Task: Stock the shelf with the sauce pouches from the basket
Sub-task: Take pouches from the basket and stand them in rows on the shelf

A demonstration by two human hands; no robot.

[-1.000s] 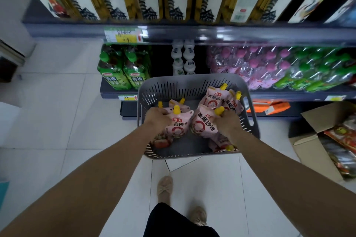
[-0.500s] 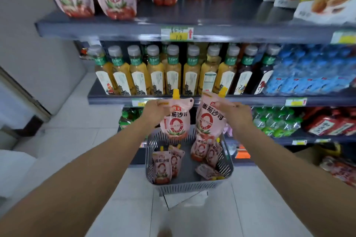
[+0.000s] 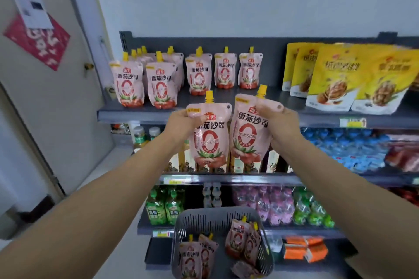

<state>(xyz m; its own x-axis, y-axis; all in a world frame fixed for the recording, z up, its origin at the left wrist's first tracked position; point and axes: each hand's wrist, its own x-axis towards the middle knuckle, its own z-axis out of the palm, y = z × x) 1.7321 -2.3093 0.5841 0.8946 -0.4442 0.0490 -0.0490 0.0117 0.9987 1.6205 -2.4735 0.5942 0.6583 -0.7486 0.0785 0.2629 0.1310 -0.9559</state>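
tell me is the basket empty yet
Not empty: the basket on the floor holds several sauce pouches.

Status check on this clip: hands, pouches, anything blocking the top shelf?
Left hand and right hand each grip a pouch. Both below top shelf. Open spot at front centre. More in basket.

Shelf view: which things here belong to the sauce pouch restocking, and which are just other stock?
Job: left hand's pouch; right hand's pouch; basket holding more pouches; top shelf with its pouch rows.
Bystanders: yellow snack bags; green bottles; orange packs.
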